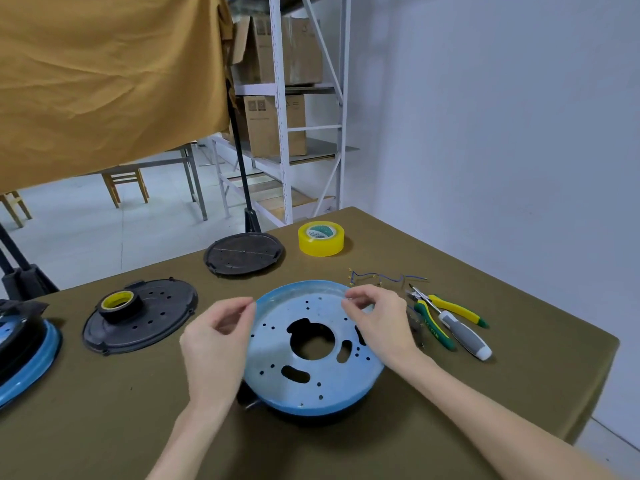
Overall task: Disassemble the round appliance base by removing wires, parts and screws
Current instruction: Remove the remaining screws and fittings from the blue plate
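Note:
The round appliance base point(298, 375), a blue-rimmed metal disc with a large centre cut-out and many small holes, lies on the olive table in front of me. My left hand point(216, 341) rests at its left rim, thumb and forefinger pinched close together; whether they hold anything is unclear. My right hand point(375, 320) hovers over the far right rim with fingertips pinched, possibly on a tiny part. Loose blue wires point(381, 278) with yellow ends lie beyond the base.
Yellow-green cutters point(450, 308) and a grey-white screwdriver point(464, 336) lie to the right. A yellow tape roll point(321, 238), a black round cover point(244, 253), another black cover point(145, 317) carrying a black tape roll point(119, 304), and a second blue-rimmed unit point(24, 351) stand around.

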